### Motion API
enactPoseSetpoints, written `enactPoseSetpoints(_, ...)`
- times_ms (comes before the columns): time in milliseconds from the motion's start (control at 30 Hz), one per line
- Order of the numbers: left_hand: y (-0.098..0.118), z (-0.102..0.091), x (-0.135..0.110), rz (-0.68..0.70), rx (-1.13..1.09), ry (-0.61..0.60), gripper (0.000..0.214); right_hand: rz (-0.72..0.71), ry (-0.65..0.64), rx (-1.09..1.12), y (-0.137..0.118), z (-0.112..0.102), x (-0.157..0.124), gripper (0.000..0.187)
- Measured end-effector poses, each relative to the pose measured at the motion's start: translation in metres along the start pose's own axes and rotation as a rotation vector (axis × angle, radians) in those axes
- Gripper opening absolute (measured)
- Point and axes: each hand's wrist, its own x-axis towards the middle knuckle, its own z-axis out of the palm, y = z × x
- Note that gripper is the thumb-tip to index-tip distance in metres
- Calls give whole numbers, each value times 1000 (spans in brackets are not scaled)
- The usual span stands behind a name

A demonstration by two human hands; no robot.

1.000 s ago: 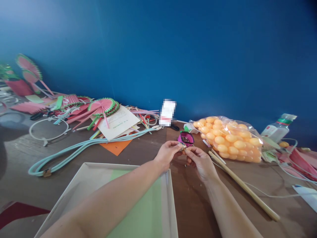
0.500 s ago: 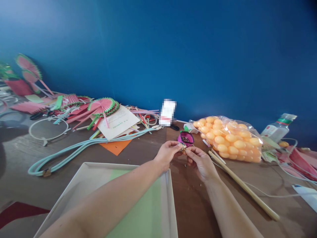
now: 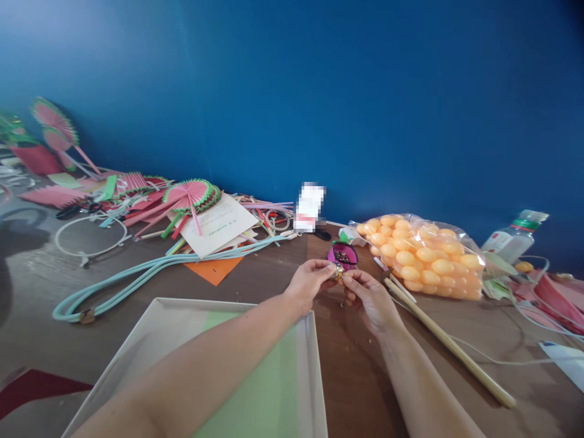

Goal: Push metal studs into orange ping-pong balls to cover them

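Observation:
My left hand point(image 3: 309, 282) and my right hand point(image 3: 370, 297) meet above the brown table point(image 3: 274, 274), fingertips pinched together on a small gold-coloured piece point(image 3: 338, 271). I cannot make out what the piece is. Just behind the fingers lies a small magenta dish point(image 3: 343, 254) with tiny dark bits in it. My left forearm passes over the corner of a white tray point(image 3: 314, 365) that holds a light green sheet point(image 3: 264, 395).
A clear bag of orange balls point(image 3: 424, 254) lies right of the hands, with a long wooden stick point(image 3: 449, 344) and a plastic bottle point(image 3: 513, 238) nearby. Left: mint cord point(image 3: 150, 271), orange paper point(image 3: 213, 269), pink folded fans point(image 3: 189, 194), white ring point(image 3: 91, 237). Blue wall behind.

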Motion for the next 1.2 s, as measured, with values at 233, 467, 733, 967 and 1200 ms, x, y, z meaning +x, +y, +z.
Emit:
enactPoseSetpoints(233, 1, 1, 0, -4, -7, -1, 20, -6, -1, 5, 0, 0, 0, 26)
enactPoseSetpoints(467, 1, 0, 0, -5, -12, 1, 16, -5, -14, 16, 2, 0, 1, 26)
enactPoseSetpoints(733, 0, 0, 1, 6, -20, -30, 24, -20, -5, -7, 1, 2, 0, 25)
enactPoseSetpoints(967, 0, -2, 1, -2, -6, -52, 27, -30, -8, -18, 1, 2, -1, 25)
enactPoseSetpoints(1200, 0, -1, 1, -6, -9, -51, 27, -29, -1, -13, 1, 2, 0, 25)
